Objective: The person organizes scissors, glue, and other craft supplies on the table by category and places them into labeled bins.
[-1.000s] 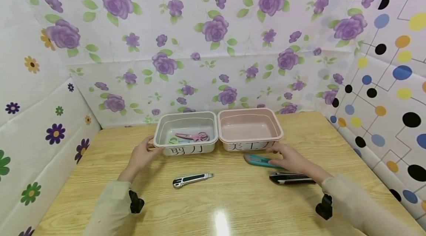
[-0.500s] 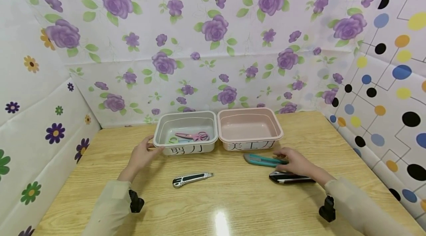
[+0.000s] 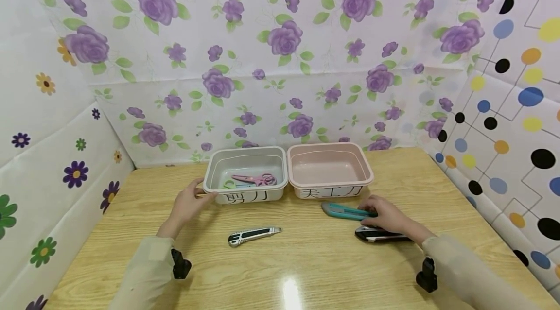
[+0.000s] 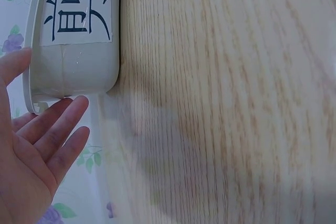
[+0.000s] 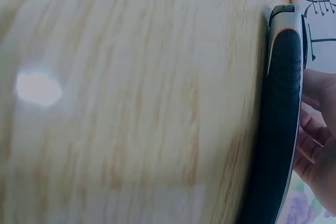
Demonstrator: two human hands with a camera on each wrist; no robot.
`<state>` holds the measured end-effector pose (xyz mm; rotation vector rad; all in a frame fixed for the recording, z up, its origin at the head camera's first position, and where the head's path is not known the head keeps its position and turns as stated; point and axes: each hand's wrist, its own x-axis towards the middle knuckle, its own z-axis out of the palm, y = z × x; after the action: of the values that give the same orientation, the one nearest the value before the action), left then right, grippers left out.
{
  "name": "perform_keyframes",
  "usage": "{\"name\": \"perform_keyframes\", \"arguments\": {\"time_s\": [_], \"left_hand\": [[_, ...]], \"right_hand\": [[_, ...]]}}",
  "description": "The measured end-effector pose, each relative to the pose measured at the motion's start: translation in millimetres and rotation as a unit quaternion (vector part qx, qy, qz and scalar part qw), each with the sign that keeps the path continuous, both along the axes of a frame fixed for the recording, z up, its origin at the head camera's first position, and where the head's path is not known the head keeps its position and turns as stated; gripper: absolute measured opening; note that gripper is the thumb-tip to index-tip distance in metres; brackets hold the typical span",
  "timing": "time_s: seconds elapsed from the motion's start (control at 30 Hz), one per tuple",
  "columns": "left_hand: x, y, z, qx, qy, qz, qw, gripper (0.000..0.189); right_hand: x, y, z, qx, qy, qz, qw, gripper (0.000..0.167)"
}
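Note:
In the head view, my left hand [image 3: 187,201] touches the front left corner of the grey bin [image 3: 245,154], thumb at the front rim and fingers along its end. Its fingers look fairly straight in the left wrist view. My right hand [image 3: 387,214] has its thumb and fingers curled around the right end of a teal utility knife [image 3: 340,210] lying on the table. Just in front of that hand lies a black-and-silver utility knife [image 3: 378,234], partly behind the wrist. It hides the right fingertips in the right wrist view. A silver-and-black utility knife [image 3: 253,235] lies nearer the middle.
The grey bin holds pink scissors [image 3: 258,180] and a green-handled item [image 3: 229,184]. Right beside it stands a pink bin [image 3: 325,159] with a label on its front. Both stand near the back of the wooden table [image 3: 236,276], against flowered cloth walls.
My right hand has drawn back from the pink bin's front to the teal knife's right end, its fingers closing in around it. My left hand stays at the grey bin's corner.

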<state>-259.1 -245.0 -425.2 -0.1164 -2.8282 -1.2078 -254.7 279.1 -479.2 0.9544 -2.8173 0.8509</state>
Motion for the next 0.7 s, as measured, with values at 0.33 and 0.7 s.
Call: {"name": "perform_keyframes", "arguments": {"time_s": [0.33, 0.7], "left_hand": [[-0.3, 0.1, -1.5, -0.001, -0.003, 0.002, 1.0, 0.073], [2.2, 2.1, 1.1, -0.004, 0.006, -0.001, 1.0, 0.072]], "right_hand": [[0.5, -1.0, -1.6, -0.007, -0.002, 0.015, 0.9999, 0.024], [7.1, -3.5, 11.3, -0.025, -0.032, 0.002, 0.9992, 0.029]]}}
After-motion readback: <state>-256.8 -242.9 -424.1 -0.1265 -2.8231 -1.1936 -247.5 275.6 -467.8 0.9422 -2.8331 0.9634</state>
